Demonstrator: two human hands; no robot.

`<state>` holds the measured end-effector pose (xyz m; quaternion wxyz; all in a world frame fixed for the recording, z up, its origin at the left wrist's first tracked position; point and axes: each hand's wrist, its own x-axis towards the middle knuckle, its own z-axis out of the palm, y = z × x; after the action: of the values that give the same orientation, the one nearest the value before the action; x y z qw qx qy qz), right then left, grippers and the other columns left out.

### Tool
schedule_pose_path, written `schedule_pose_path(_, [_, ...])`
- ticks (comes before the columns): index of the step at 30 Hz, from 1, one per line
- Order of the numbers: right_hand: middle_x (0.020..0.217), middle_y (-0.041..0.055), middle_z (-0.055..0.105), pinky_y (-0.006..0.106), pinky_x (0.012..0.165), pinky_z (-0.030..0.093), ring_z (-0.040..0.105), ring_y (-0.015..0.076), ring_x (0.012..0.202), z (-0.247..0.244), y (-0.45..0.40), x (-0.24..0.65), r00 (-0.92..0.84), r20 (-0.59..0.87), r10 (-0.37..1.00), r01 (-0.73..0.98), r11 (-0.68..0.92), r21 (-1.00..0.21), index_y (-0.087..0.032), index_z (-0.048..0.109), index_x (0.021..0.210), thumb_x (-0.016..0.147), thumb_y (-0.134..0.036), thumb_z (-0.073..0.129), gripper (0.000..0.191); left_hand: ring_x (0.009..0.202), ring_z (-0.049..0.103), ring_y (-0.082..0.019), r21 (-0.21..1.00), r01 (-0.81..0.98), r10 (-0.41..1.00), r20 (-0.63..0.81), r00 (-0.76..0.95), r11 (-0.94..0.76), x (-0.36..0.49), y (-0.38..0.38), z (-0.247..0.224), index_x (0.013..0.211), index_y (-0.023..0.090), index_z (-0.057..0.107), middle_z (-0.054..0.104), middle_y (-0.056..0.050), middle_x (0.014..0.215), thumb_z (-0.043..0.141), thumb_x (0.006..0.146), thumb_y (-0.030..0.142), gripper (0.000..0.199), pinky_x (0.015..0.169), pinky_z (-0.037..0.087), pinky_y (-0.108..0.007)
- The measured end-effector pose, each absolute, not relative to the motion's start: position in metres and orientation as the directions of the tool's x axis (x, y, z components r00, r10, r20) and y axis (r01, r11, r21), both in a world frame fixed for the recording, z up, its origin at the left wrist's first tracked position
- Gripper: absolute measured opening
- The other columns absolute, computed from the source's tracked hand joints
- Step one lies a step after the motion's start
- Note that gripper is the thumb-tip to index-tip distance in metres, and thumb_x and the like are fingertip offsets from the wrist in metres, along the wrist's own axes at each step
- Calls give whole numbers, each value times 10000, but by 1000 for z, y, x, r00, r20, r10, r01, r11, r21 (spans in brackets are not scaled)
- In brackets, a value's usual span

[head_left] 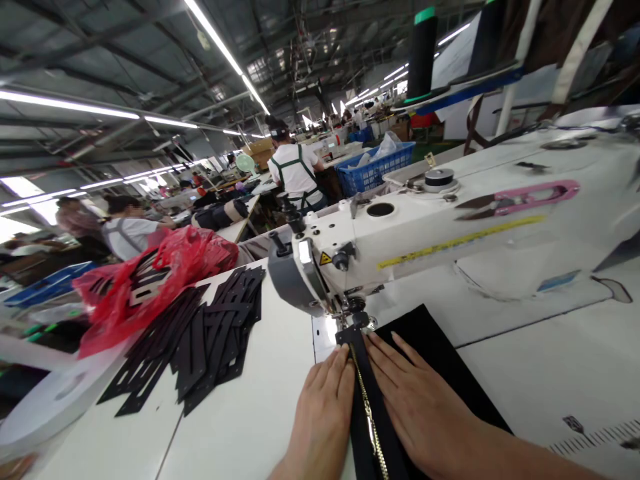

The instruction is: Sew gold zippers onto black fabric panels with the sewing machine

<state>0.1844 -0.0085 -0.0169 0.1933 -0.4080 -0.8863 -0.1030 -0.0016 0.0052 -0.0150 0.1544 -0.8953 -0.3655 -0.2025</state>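
a wide white table (260,413), smooth and matte, fills the lower view, and across it lies one long cream sewing machine (450,233) with a rounded, glossy arm and a grey head at its left end. on the table's left side sits a crumpled red plastic bag (150,280), shiny and creased, and beside it a loose heap of flat black cut pieces (205,340), thin strips with slots in them (too many and too overlapped to count). under the machine's needle end lies one black fabric panel (430,347), dull and soft-looking, with one gold-toothed zipper (367,407) running down its left edge toward the camera. the left hand (325,413) lies flat, fingers straight and together, pressing on the table and the tape just left of the zipper; it grasps nothing. the right hand (420,407) is likewise spread flat, palm down on the black fabric just right of the zipper, holding it down without closing on it. on the machine's arm rest one pair of pink-handled thread snips (520,199), a yellow measuring strip (460,240) stuck along the edge, and one small black bobbin (439,177). a blue plastic crate (375,170) stands well behind, near a person in a white shirt (295,175).
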Motion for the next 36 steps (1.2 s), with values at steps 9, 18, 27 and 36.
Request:
schedule_pose_path(9, [1372, 116, 425, 448, 944, 420, 369, 283, 1268, -24, 0, 191, -686, 493, 535, 699, 674, 240, -125, 337, 1390, 814, -216, 429, 591, 985, 614, -247, 33, 748, 623, 578, 526, -662, 6, 7, -17, 990, 103, 602, 632, -148, 1098, 297, 959, 153, 310, 743, 553, -371])
schedule_pose_path(18, [1339, 110, 467, 427, 914, 436, 446, 269, 1211, -25, 14, 193, -702, 506, 500, 677, 690, 257, -126, 291, 1412, 806, -192, 400, 619, 888, 612, -210, 3, 742, 563, 654, 506, -670, 8, 20, -13, 912, 104, 614, 641, -123, 972, 337, 945, 126, 280, 704, 543, -325])
schedule_pose_path(27, [1282, 132, 520, 403, 897, 443, 508, 255, 1148, -22, 32, 193, -706, 502, 499, 666, 709, 232, -75, 230, 1425, 771, -135, 398, 677, 906, 599, -223, 13, 732, 584, 614, 531, -681, 8, 37, -15, 978, 69, 602, 621, -156, 1013, 308, 946, 133, 302, 728, 536, -343])
schedule_pose_path(36, [1309, 121, 496, 405, 939, 422, 480, 239, 1182, -18, 32, 191, -705, 470, 531, 665, 724, 181, -84, 227, 1425, 765, -110, 393, 681, 967, 583, -241, 34, 743, 628, 561, 540, -669, 6, 36, -19, 1029, 74, 585, 610, -155, 1023, 286, 938, 106, 314, 767, 515, -363])
